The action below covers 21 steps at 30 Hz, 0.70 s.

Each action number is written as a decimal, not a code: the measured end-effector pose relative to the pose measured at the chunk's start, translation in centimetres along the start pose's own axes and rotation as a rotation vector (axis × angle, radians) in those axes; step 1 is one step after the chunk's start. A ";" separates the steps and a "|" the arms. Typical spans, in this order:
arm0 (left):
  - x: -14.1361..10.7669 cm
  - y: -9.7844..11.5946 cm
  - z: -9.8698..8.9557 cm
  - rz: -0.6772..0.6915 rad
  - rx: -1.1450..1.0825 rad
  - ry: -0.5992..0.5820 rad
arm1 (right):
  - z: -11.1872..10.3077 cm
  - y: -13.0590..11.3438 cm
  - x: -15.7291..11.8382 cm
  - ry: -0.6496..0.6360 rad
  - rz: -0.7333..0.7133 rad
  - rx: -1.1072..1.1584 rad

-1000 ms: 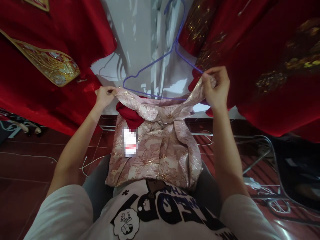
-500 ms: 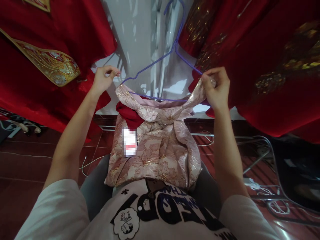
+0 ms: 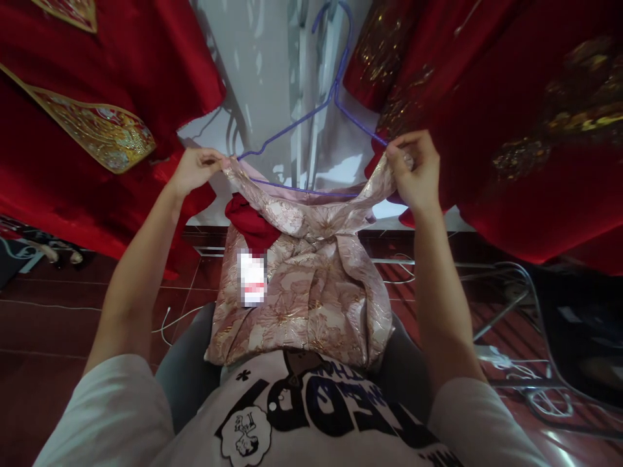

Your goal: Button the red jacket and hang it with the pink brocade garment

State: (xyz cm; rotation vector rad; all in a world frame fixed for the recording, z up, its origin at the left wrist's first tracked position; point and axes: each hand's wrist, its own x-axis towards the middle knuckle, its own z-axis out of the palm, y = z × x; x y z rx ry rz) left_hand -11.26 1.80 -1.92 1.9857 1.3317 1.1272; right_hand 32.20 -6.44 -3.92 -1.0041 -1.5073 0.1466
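Note:
A pink and gold brocade dress (image 3: pixel 302 285) lies folded across my lap, its neckline raised on a purple wire hanger (image 3: pixel 296 126). My left hand (image 3: pixel 197 170) pinches the left shoulder edge of the dress beside the hanger's end. At the other side, my right hand (image 3: pixel 416 165) grips the right shoulder edge against the hanger's arm. The hanger's hook points up and away from me. Dark red cloth (image 3: pixel 250 224) pokes out on the dress's left side, and a white tag (image 3: pixel 252 279), blurred over, rests below it.
Red garments with gold embroidery (image 3: pixel 117 136) hang at the left, and red sequinned ones (image 3: pixel 516 149) at the right. A black chair (image 3: pixel 579 331) with a metal frame stands on the right. White cables (image 3: pixel 170 321) run over the red tiled floor (image 3: pixel 43 331); shoes (image 3: pixel 63 253) sit far left.
My left hand has moved right and down and taken hold of the dress's left shoulder edge. The hanger and my right hand have shifted slightly left.

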 end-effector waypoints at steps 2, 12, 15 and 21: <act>1.1 0.8 1.3 0.107 0.034 0.053 | -0.1 -0.2 -0.1 -0.001 0.003 -0.002; 3.9 2.4 6.2 0.169 -0.035 0.072 | 0.2 0.5 -0.7 -0.045 0.051 -0.116; 3.9 0.2 5.9 0.008 -0.105 0.105 | 0.1 0.5 -0.7 -0.088 0.089 -0.151; 2.2 -5.1 7.8 -0.292 -0.047 -0.102 | 0.1 0.7 -0.6 -0.080 0.067 -0.172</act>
